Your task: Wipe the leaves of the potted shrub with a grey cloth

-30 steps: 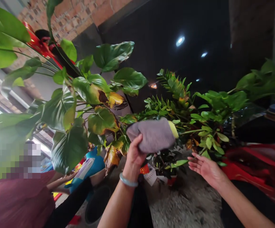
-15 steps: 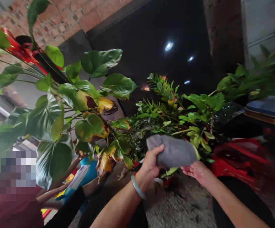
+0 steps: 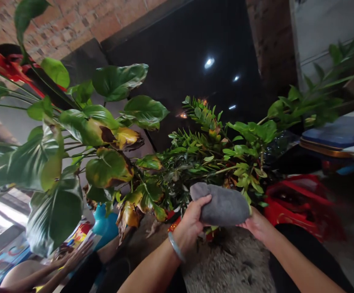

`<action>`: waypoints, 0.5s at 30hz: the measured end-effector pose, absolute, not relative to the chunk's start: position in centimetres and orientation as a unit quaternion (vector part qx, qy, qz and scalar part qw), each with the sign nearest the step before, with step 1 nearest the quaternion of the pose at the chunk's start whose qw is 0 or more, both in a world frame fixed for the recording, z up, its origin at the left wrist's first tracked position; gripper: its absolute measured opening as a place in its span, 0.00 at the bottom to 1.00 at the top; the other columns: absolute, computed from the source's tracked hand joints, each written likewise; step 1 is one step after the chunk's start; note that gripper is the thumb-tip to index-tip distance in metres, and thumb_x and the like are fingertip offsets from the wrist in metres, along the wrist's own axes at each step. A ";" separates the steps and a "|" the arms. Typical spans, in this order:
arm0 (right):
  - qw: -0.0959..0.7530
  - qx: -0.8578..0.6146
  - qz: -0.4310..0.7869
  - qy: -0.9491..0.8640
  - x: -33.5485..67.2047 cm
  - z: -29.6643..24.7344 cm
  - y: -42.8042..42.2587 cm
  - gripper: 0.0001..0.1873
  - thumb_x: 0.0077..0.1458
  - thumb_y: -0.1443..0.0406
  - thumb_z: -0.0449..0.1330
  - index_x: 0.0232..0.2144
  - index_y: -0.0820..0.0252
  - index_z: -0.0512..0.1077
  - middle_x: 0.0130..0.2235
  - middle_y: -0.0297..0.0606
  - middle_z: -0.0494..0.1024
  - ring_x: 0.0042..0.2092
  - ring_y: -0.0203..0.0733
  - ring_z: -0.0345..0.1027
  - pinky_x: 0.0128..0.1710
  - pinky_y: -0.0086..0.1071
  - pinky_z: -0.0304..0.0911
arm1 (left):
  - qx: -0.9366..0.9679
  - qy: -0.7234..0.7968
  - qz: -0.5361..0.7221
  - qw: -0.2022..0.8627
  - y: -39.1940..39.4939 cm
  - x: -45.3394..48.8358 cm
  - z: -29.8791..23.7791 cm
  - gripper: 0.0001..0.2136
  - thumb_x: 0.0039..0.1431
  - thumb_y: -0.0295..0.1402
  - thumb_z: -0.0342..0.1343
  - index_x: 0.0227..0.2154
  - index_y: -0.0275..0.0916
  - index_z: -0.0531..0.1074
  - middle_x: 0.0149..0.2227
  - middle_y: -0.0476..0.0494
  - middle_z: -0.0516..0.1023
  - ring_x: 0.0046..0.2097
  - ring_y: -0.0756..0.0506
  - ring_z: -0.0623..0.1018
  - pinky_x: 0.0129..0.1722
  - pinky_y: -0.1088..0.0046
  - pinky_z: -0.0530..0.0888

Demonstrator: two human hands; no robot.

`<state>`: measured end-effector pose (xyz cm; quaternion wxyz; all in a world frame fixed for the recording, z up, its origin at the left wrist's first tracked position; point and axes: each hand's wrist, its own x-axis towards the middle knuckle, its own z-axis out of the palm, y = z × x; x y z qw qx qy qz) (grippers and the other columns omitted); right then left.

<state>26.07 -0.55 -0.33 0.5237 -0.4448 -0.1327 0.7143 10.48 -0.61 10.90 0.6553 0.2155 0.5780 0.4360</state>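
A folded grey cloth (image 3: 224,205) spans the gap between my two hands, in front of the potted plants. My left hand (image 3: 195,215) grips its left end, thumb on top and the fingers mostly hidden beneath. At the cloth's right end my right hand (image 3: 256,224) is closed on the edge, its fingertips partly under it. A thin yellow-green strip shows at that edge; whether it is a leaf or a trim I cannot tell. Just behind the cloth stand small-leaved green plants (image 3: 207,158). To the left spread large leaves (image 3: 109,167), some with yellow and brown patches.
At right lie a red plastic bag (image 3: 299,203) and a stack of flat blue items (image 3: 338,132). A dark glossy panel (image 3: 179,53) stands behind the plants. Another person's hands (image 3: 75,254) are at lower left, near a turquoise object (image 3: 105,224). Rough ground (image 3: 225,264) lies below.
The view has turned a little to the right. My right hand has closed onto the cloth's right end, where its fingers were stretched out below it. The cloth now sits more level.
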 end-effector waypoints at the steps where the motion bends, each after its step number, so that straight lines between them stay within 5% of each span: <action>1: 0.525 -0.446 0.713 -0.132 26.3 -0.3 -0.6 0.06 0.46 0.70 0.61 0.21 0.56 0.69 0.20 0.34 0.77 0.22 0.39 0.70 0.25 0.32 0.65 | 0.222 0.555 0.457 0.658 -0.6 10.3 11.9 0.12 0.47 0.27 0.63 0.37 0.33 0.75 0.28 0.42 0.80 0.27 0.44 0.78 0.35 0.60 0.77; 7: 0.530 -0.443 0.710 -0.136 26.5 1.2 -1.0 0.04 0.45 0.70 0.64 0.25 0.58 0.71 0.24 0.37 0.79 0.24 0.39 0.72 0.28 0.32 0.67 | 0.269 0.376 0.661 0.591 5.0 10.6 18.2 0.14 0.50 0.26 0.61 0.42 0.38 0.75 0.35 0.45 0.81 0.36 0.46 0.79 0.41 0.68 0.76; 12: 0.536 -0.436 0.709 -0.144 25.3 1.2 -0.8 0.06 0.44 0.72 0.63 0.23 0.58 0.71 0.24 0.37 0.79 0.27 0.41 0.74 0.31 0.34 0.68 | 0.195 0.534 0.510 0.646 4.6 12.3 13.1 0.11 0.53 0.31 0.60 0.41 0.38 0.73 0.29 0.45 0.80 0.34 0.42 0.79 0.43 0.53 0.75; 15: 0.542 -0.444 0.699 -0.144 25.2 0.4 -0.8 0.09 0.43 0.74 0.62 0.21 0.57 0.69 0.20 0.34 0.77 0.23 0.39 0.71 0.28 0.33 0.66 | 0.182 0.576 0.418 0.679 1.3 12.1 10.0 0.08 0.52 0.27 0.60 0.37 0.34 0.74 0.25 0.44 0.78 0.30 0.41 0.79 0.41 0.53 0.75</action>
